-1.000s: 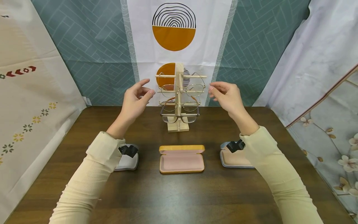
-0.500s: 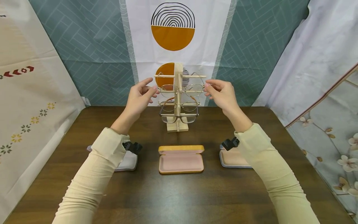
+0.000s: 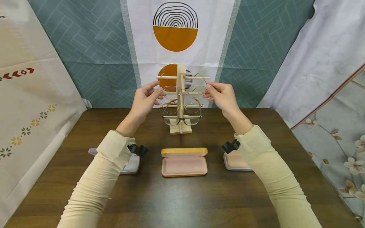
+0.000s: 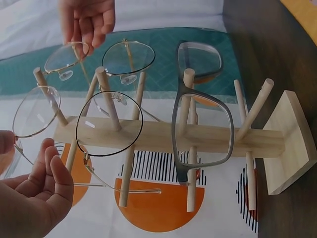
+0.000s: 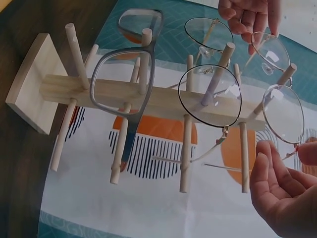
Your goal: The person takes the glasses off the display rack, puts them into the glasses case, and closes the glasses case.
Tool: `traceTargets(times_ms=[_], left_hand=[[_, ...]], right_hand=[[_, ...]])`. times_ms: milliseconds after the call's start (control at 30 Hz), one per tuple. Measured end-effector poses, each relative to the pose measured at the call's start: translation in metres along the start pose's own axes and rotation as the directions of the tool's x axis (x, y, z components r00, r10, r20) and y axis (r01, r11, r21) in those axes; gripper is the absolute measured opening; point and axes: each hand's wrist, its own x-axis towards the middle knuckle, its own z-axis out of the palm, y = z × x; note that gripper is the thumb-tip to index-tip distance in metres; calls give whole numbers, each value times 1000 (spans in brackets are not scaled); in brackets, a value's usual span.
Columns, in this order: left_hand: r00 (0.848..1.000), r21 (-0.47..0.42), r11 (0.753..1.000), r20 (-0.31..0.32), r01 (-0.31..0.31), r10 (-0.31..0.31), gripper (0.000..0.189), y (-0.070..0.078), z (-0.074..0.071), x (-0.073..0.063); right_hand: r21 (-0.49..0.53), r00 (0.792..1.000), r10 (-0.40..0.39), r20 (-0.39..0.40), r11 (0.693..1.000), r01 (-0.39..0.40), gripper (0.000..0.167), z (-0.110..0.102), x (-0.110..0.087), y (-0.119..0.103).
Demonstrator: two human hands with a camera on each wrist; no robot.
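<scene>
A thin wire-rimmed pair of eyeglasses point(image 3: 196, 92) rests on the top level of a wooden display stand point(image 3: 181, 73). My left hand point(image 3: 143, 100) pinches its left hinge; in the left wrist view the thumb meets the rim of the lens point(image 4: 35, 110). On the other side my right hand point(image 3: 224, 98) pinches the right hinge, its thumb at the rim end in the right wrist view. Below hang a second pair of round wire eyeglasses point(image 3: 193, 108) and a thick grey-framed pair point(image 5: 148, 82).
On the brown table point(image 3: 182, 202), an open yellow glasses case point(image 3: 184, 152) with pink lining lies in front of the stand. An open pale case point(image 3: 133, 164) lies left and a blue-edged case point(image 3: 235, 161) right, both partly hidden by the sleeves. Patterned cloth hangs behind.
Both hands have moved inward from either side of the stand to the hinges of the top eyeglasses, and the fingers now close there. The eyeglasses stay on the stand.
</scene>
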Motion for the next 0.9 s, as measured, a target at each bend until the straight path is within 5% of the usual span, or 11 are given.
traceTargets(times_ms=[900], left_hand=[[998,-183,982,40,45,-39,46,7,-1,-3]], right_hand=[[174,1000,-13,17,985,10,35,3,-8,-8]])
